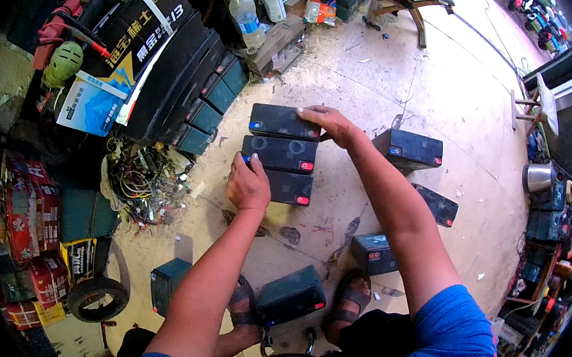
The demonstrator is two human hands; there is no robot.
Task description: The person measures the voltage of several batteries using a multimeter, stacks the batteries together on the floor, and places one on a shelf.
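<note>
Three black battery blocks with red and blue terminal ends stand side by side in a row ahead of me. My left hand [248,183] rests at the left end of the middle battery [279,152], thumb and fingers near its blue terminal; the nearest battery [287,187] lies just right of that hand. My right hand [331,123] grasps the right end of the farthest battery [281,122], thumb on top, fingers hidden behind its side. To the right stand another battery [416,147] and one partly behind my forearm [437,205].
Near my sandalled feet are several batteries, one between them [291,294], one left [168,280], one right [374,252]. A small tyre [98,300] and a heap of wires [146,183] lie left. Boxes and more batteries line the left; a stool [418,3] stands far off.
</note>
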